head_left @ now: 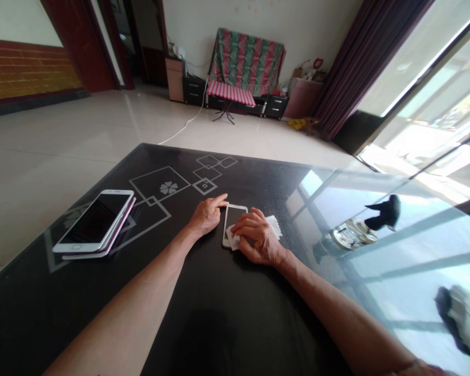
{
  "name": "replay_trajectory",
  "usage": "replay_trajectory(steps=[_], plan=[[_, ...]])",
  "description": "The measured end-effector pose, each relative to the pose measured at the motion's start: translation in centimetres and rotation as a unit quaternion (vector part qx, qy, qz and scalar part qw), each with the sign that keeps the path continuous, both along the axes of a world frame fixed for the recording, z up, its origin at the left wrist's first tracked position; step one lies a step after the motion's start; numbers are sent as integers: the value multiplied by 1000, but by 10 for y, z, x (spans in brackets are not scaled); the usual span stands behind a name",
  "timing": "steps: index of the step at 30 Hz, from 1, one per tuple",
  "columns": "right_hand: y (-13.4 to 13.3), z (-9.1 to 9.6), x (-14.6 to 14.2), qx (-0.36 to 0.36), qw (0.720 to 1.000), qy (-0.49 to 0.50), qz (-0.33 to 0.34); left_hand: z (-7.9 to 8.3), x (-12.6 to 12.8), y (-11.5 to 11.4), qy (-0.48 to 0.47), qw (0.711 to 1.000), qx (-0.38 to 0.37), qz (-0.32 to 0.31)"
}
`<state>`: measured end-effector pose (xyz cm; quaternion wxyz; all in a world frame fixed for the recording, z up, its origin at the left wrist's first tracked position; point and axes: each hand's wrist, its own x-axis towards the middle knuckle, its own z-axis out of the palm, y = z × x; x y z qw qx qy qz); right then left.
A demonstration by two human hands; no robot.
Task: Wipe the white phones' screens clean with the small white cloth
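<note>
A white-framed smartphone point(232, 215) with a dark screen lies face up on the black table point(203, 292). My left hand point(207, 215) is at its upper left corner, index finger reaching forward and the other fingers curled, steadying the edge. Over the lower right of the screen, my right hand point(258, 237) presses a white tissue point(274, 226) with bent fingers. Part of the screen is hidden under that hand and the tissue. To the left, a larger white smartphone point(97, 216) rests on top of another device point(115, 243) with a white edge.
A clear spray bottle point(352, 234) with a black nozzle lies to the right. At the right edge is a blurred grey-and-black item point(462, 318). Beyond the table are a pink-striped stool point(230, 93), a cloth-draped piece point(246, 60) and a purple curtain point(360, 62).
</note>
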<state>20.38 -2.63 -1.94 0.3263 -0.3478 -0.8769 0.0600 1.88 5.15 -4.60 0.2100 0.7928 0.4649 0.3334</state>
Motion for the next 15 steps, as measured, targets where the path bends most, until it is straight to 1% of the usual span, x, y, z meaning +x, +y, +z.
replay_trajectory(steps=[4, 7, 13, 15], plan=[[8, -1, 18, 6, 999, -4, -48, 0, 0, 0, 5, 1000, -3, 2], [8, -1, 20, 17, 998, -13, -53, -1, 0, 1, 3, 1000, -2, 3], [-8, 1, -4, 15, 999, -9, 36, -3, 0, 2, -3, 1000, 3, -3], [-11, 1, -10, 11, 998, -11, 56, -3, 0, 1, -3, 1000, 1, -2]])
